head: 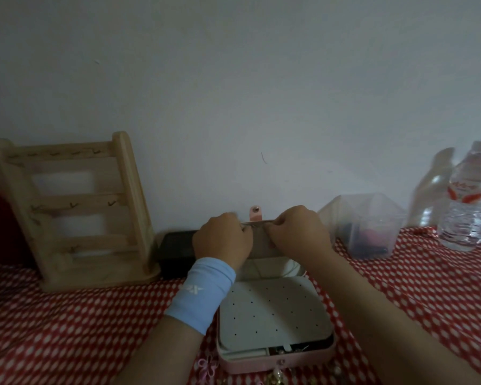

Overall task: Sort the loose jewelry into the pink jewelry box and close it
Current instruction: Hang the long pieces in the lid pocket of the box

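Lid [260, 245] (blurred) sits half-hidden behind left hand [222, 240] and right hand [297, 237].

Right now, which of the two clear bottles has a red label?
The bottle at the far right edge, closer to the camera, wears a red and white label; the other bottle, to its left, shows none.

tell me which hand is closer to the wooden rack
Left. The left hand holds the lid by its top edge, just right of the rack; the right hand holds it farther right.
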Demonstrator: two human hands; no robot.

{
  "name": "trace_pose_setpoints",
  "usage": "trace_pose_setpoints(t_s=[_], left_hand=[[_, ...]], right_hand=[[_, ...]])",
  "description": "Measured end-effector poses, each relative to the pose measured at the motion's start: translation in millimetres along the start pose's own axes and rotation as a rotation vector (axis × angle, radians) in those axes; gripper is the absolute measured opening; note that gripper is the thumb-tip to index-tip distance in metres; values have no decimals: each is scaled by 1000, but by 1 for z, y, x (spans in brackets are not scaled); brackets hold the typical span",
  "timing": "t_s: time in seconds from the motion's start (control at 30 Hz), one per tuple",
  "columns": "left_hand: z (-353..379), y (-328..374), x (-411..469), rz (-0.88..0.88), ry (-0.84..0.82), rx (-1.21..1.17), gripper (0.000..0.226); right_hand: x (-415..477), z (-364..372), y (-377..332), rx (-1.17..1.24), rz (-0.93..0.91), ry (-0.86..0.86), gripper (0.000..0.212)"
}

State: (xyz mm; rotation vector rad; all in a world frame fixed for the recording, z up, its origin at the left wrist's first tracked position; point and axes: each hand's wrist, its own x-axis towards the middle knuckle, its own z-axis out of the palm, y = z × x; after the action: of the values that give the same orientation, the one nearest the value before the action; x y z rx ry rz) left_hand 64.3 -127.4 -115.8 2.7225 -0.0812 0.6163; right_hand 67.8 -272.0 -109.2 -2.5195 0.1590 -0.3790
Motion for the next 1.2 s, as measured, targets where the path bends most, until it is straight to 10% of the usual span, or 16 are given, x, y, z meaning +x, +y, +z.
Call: trace_pose_setpoints(t_s=[0.9, 1.1, 1.2], left_hand=[[-13, -2, 1, 237, -152, -119, 14], [-13, 9, -3, 184, -436, -474, 12], [-8, 7, -4, 275, -499, -241, 16]], right_hand=[[0, -29, 6, -108, -89, -443, 15], [-2, -40, 3, 351, -101, -267, 13], [-3, -34, 2, 527, -89, -213, 8]])
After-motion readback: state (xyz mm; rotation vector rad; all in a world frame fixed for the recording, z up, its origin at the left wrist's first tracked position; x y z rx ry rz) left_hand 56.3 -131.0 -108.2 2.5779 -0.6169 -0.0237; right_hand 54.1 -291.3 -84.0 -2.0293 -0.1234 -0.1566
